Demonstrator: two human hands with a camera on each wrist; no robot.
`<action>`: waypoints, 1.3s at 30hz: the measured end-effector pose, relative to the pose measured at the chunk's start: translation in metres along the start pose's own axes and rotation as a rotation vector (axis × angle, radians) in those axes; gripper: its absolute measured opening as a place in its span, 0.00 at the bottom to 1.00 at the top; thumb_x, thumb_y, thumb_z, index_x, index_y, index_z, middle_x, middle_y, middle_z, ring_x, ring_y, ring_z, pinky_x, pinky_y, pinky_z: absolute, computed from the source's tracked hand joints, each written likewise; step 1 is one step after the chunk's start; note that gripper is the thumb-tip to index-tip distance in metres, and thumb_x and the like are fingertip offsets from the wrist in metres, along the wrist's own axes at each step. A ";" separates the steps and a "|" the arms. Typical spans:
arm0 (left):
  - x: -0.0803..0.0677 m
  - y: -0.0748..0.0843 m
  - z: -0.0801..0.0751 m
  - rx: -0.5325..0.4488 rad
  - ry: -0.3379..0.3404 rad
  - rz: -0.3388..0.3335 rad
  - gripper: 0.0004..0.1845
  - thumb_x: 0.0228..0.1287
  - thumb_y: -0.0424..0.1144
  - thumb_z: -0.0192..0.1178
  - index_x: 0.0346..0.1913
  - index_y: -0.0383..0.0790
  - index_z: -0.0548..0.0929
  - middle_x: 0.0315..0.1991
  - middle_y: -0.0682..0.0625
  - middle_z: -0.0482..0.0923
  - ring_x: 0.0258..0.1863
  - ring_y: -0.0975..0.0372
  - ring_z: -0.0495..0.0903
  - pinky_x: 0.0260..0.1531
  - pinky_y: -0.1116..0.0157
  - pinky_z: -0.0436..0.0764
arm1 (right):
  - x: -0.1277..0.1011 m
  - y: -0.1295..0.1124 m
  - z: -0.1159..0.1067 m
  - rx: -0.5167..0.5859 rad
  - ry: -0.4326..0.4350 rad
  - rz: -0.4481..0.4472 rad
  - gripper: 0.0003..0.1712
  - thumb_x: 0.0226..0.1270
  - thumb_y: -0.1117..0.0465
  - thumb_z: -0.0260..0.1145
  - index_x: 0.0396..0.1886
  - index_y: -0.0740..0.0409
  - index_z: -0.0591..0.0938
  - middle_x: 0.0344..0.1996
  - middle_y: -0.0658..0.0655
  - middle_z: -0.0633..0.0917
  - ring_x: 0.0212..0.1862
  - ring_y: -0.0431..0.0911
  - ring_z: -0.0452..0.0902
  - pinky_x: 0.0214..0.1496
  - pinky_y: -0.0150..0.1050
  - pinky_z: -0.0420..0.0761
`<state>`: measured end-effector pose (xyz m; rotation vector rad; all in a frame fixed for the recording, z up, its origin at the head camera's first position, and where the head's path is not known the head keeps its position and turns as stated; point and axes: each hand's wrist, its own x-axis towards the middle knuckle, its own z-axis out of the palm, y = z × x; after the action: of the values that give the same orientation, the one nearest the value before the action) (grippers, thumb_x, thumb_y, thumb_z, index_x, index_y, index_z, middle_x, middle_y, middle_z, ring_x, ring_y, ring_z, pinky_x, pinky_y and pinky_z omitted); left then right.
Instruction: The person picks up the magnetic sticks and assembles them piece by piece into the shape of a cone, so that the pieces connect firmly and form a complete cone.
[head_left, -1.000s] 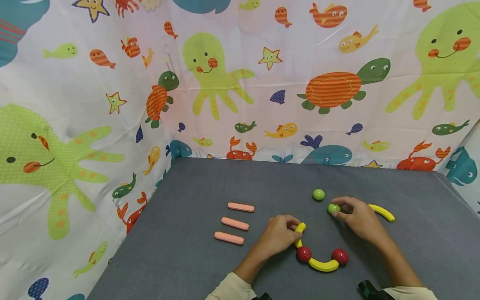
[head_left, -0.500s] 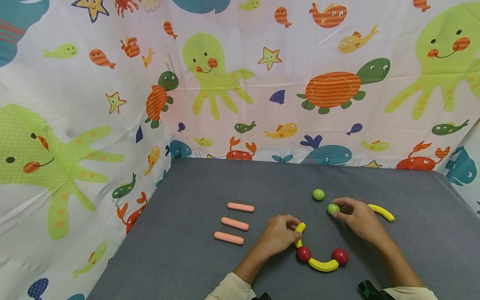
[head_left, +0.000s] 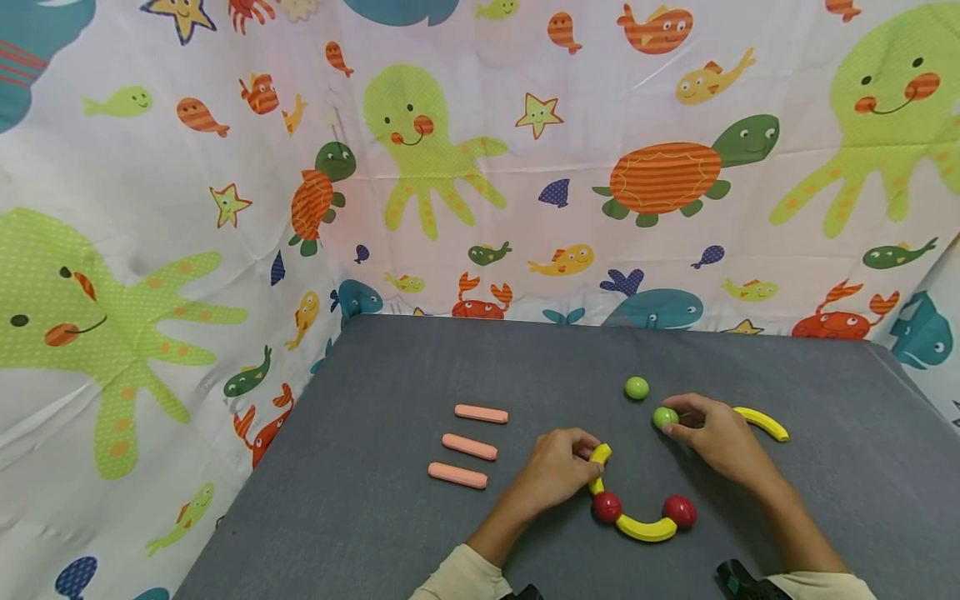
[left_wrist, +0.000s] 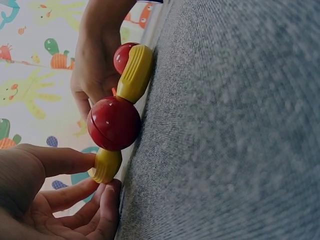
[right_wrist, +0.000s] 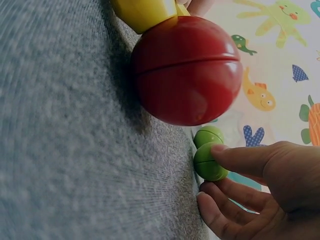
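Observation:
My left hand (head_left: 558, 468) pinches a yellow toy banana (head_left: 599, 456) between thumb and fingers. Its lower end meets a shiny red ball (head_left: 607, 508) with a seam, plain in the left wrist view. A second yellow toy banana (head_left: 647, 530) curves from that ball to another red ball (head_left: 680, 512), forming a U-shaped line on the grey table. To the right, my right hand (head_left: 714, 433) holds a small seamed green ball (head_left: 664, 417) between thumb and fingertips, low at the table. Just behind it lies another green ball (head_left: 637, 388).
Three pink sausage-like sticks (head_left: 468, 447) lie in a slanted column left of the left hand. Beyond the right hand sits a further yellow toy banana (head_left: 765, 423), partly covered by it. A curtain (head_left: 465, 250) printed with sea animals hangs along the table's back and left edges.
The green ball in my right hand has shifted very slightly left. My left hand and the other pieces stay as they were.

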<state>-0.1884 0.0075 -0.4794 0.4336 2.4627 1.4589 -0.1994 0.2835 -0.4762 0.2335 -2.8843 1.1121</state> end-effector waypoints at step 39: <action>-0.009 0.013 0.002 0.134 0.019 0.130 0.15 0.67 0.37 0.73 0.55 0.39 0.89 0.43 0.54 0.83 0.40 0.72 0.78 0.42 0.74 0.79 | -0.007 0.013 -0.030 -0.021 0.039 0.071 0.31 0.71 0.55 0.76 0.67 0.66 0.80 0.57 0.71 0.86 0.54 0.64 0.85 0.44 0.43 0.85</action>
<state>-0.1776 0.0112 -0.4685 0.6199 2.6009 1.3549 -0.1945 0.3141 -0.4633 0.1080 -2.8898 1.0834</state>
